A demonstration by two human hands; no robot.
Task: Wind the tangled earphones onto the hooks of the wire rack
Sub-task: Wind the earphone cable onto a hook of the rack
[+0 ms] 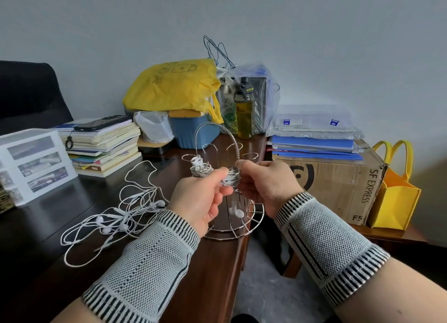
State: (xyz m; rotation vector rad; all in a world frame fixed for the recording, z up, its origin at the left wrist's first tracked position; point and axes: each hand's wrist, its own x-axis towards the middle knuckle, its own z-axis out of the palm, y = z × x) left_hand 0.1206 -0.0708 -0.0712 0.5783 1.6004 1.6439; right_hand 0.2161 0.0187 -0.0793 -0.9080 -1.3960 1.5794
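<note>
Nearest the camera, two forearms in grey knit sleeves with black-striped cuffs reach in over the dark wooden table (48, 262). Left hand (200, 199) pinches the white cable coil (231, 178) between thumb and fingertips; right hand (266, 187) has its fingers curled in against the coil's other side, apparently holding the cable end, though the exact contact is hidden. The coil is wrapped on a front hook of the chrome wire rack (249, 223), which stands at the table's right edge. One pair of earbuds (235, 211) hangs down inside the rack below the coil. Two hooks to the left carry wound cable (199, 167); hooks at the back and right look bare. Left of the rack, the tangled earphones (116, 216) lie in a loose pile on the table, several buds showing, loops trailing out. Judgement: step in hand is finishing this wrap. To do it well, keep tension light and even, stack turns side by side on the hook, steady the coil with the left hand, and tuck the tail under the last turn so it won't spring off. Rack is near the edge, so avoid pulling outward. Beyond: book stack with a phone (101, 124), blue bin (193, 131), yellow bag (174, 87), SF Express carton (338, 182).
</note>
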